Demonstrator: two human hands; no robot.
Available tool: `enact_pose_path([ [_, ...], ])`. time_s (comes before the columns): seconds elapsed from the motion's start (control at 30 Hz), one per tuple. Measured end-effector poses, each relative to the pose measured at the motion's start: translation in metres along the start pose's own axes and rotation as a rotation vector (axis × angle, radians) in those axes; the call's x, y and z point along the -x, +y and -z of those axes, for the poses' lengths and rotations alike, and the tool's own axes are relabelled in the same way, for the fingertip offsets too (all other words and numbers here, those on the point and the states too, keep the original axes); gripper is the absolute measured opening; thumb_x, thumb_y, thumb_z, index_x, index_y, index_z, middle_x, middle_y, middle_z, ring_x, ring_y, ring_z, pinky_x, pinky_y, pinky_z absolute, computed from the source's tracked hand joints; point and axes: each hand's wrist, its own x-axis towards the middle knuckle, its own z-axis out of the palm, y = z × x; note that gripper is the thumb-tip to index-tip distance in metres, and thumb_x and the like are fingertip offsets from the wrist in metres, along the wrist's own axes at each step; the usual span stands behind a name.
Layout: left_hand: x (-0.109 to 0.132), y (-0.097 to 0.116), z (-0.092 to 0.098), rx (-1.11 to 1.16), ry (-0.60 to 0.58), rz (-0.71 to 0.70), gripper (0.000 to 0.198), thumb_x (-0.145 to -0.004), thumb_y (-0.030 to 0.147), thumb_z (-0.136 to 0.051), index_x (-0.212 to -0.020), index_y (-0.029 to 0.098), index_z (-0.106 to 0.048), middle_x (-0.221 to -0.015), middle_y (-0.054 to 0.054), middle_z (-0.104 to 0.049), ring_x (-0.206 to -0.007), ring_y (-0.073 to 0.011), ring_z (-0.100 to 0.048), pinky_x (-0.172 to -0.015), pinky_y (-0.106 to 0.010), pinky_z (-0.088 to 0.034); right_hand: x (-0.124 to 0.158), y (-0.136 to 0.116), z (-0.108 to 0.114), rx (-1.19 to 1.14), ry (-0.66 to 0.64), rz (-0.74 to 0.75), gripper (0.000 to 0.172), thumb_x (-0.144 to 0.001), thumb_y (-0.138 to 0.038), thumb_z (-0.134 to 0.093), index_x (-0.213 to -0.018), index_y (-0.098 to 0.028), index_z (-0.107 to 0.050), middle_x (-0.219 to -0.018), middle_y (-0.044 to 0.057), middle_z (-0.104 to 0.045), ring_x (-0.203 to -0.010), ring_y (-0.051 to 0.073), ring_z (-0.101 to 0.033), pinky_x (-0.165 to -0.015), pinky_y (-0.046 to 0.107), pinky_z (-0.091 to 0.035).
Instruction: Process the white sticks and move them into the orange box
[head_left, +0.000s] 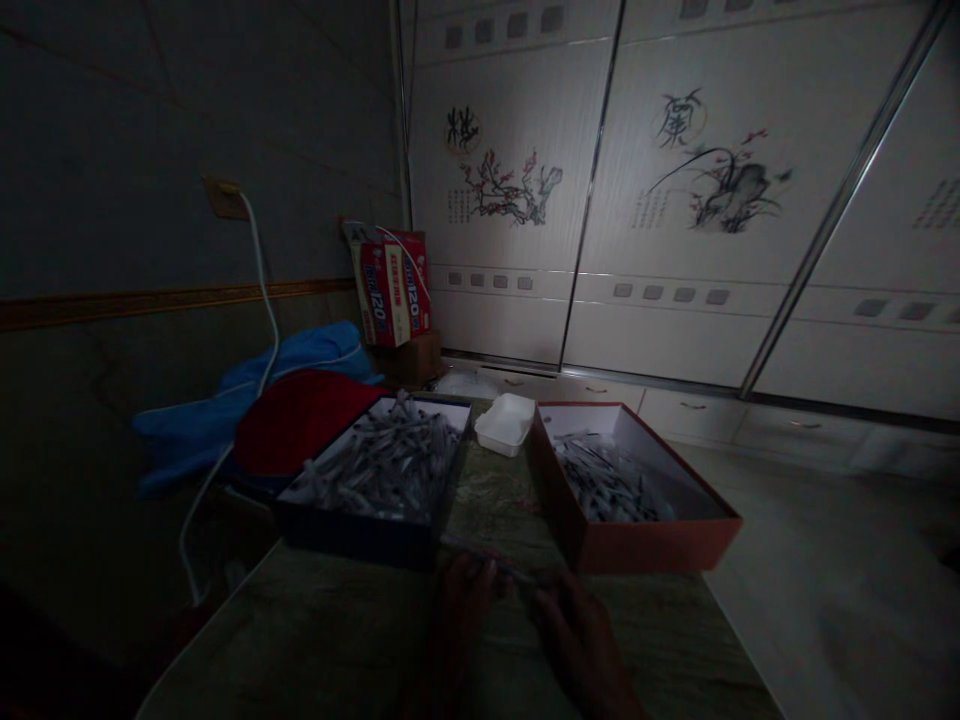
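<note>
The scene is very dark. My left hand [465, 600] and my right hand [574, 625] meet low in the middle over the table [337, 630]. Both have their fingers closed on a thin pen-like stick [491, 560] that runs between them. Just beyond my left hand stands a dark blue box [360, 535] heaped with several grey sticks. To the right, an orange box [645, 545] holds a smaller pile of the same sticks at its far end.
A small white tray [506, 422] sits between the two boxes at the back. Red cloth [292, 420] and blue cloth [225, 410] lie at the left, with a white cable [262, 290] hanging from a wall socket. A red carton [394, 290] stands before painted wardrobe doors [675, 200].
</note>
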Motion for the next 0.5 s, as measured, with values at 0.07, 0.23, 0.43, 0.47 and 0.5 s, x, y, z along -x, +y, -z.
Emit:
enact_pose_path([
  [0.07,-0.002,-0.002,0.0,0.024,-0.033,-0.017,0.032,-0.052,0.039,-0.079,-0.068,0.015,-0.065,-0.067,-0.005,-0.072,-0.062,-0.02,-0.067,-0.06,-0.03,-0.053,0.001,0.002,-0.001,-0.018,-0.019,-0.022,0.028,-0.088,-0.043,-0.046,-0.085,-0.019,-0.06,-0.069,0.001,-0.061,-0.062,0.015,-0.055,-0.056,0.022,-0.042],
  [0.23,-0.006,-0.004,-0.001,0.076,-0.025,-0.009,0.035,-0.049,0.041,-0.08,-0.066,0.016,-0.064,-0.061,-0.002,-0.07,-0.055,-0.0184,-0.065,-0.054,-0.029,-0.052,0.001,0.007,-0.002,-0.122,-0.022,-0.056,0.029,-0.089,-0.042,-0.044,-0.08,-0.019,-0.06,-0.06,-0.002,-0.057,-0.049,0.012,-0.05,-0.046,0.02,-0.037],
  [0.43,-0.007,-0.006,0.001,0.163,0.025,-0.021,0.038,-0.044,0.04,-0.082,-0.067,0.017,-0.063,-0.065,-0.002,-0.07,-0.06,-0.0199,-0.067,-0.058,-0.031,-0.053,-0.002,0.011,0.001,-0.385,0.096,-0.174,0.03,-0.085,-0.048,-0.048,-0.081,-0.019,-0.055,-0.06,-0.003,-0.055,-0.042,0.008,-0.044,-0.038,0.017,-0.032],
  [0.47,-0.007,-0.006,0.001,0.153,0.019,-0.011,0.038,-0.043,0.04,-0.082,-0.067,0.016,-0.063,-0.064,-0.002,-0.07,-0.058,-0.0193,-0.066,-0.055,-0.03,-0.052,-0.003,0.011,0.001,-0.418,0.084,-0.19,0.031,-0.085,-0.05,-0.047,-0.081,-0.02,-0.054,-0.058,-0.004,-0.053,-0.038,0.007,-0.04,-0.036,0.017,-0.028],
  [0.5,-0.008,-0.006,0.001,0.141,0.013,0.0,0.039,-0.043,0.04,-0.082,-0.066,0.016,-0.063,-0.062,-0.003,-0.07,-0.055,-0.0187,-0.065,-0.053,-0.029,-0.051,-0.004,0.011,0.002,-0.437,0.069,-0.203,0.032,-0.084,-0.052,-0.047,-0.082,-0.02,-0.053,-0.056,-0.006,-0.051,-0.035,0.006,-0.035,-0.034,0.017,-0.025],
])
